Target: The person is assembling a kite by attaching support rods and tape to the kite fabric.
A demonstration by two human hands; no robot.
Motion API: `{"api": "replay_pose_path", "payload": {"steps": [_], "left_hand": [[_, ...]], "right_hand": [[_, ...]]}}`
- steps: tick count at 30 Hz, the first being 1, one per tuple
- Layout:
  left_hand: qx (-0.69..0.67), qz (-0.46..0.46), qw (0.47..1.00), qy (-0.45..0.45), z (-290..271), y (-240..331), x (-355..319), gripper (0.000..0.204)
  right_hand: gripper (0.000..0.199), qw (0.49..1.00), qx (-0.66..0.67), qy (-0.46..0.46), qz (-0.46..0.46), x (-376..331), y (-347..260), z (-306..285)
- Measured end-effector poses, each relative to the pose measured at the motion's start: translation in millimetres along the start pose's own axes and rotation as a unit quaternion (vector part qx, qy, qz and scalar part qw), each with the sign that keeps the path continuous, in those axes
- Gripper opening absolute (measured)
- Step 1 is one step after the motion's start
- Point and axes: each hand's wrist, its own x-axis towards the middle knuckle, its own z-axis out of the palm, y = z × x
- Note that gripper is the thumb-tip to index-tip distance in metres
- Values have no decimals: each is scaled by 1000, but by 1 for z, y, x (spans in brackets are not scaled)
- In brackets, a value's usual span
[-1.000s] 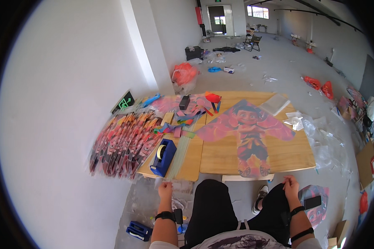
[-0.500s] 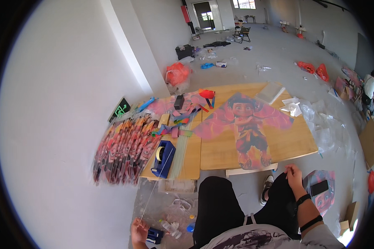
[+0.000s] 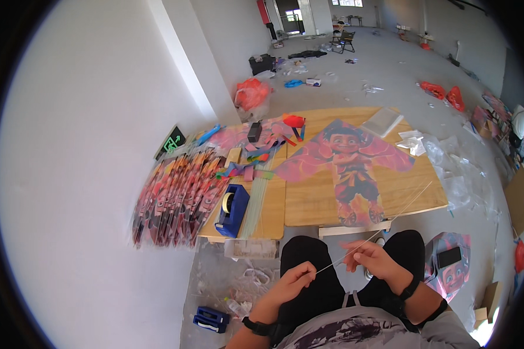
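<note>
A thin pale rod (image 3: 384, 230) runs from my lap up to the right over the board's edge. My left hand (image 3: 291, 282) pinches its near end above my left knee. My right hand (image 3: 370, 259) holds the same rod a little further along, fingers curled around it. Ahead of my knees a pink kite with a cartoon figure (image 3: 352, 168) lies flat on the low wooden board (image 3: 410, 189).
A blue tape dispenser (image 3: 232, 210) stands on the board's left part, beside a row of folded kites (image 3: 177, 195) along the white wall. A blue box (image 3: 211, 319) lies on the floor at my left. Clear plastic bags (image 3: 457, 168) are heaped right of the board.
My left hand came up from the floor at my left and now grips the rod. My right hand left my knee and also closed on the rod.
</note>
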Motion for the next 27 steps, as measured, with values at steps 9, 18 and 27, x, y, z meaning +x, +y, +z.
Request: {"api": "replay_pose_path", "payload": {"steps": [9,18,27], "left_hand": [[486,132,844,186,-59,-37,43,30],[721,-19,652,234,-147,-94,35,54],[757,-28,595,269,-167,-94,30,51]], "right_hand": [[21,981,-48,187,-34,-47,27,-57],[19,940,30,335,-54,-95,61,-102],[25,949,-19,311,-38,-88,63,-99]]}}
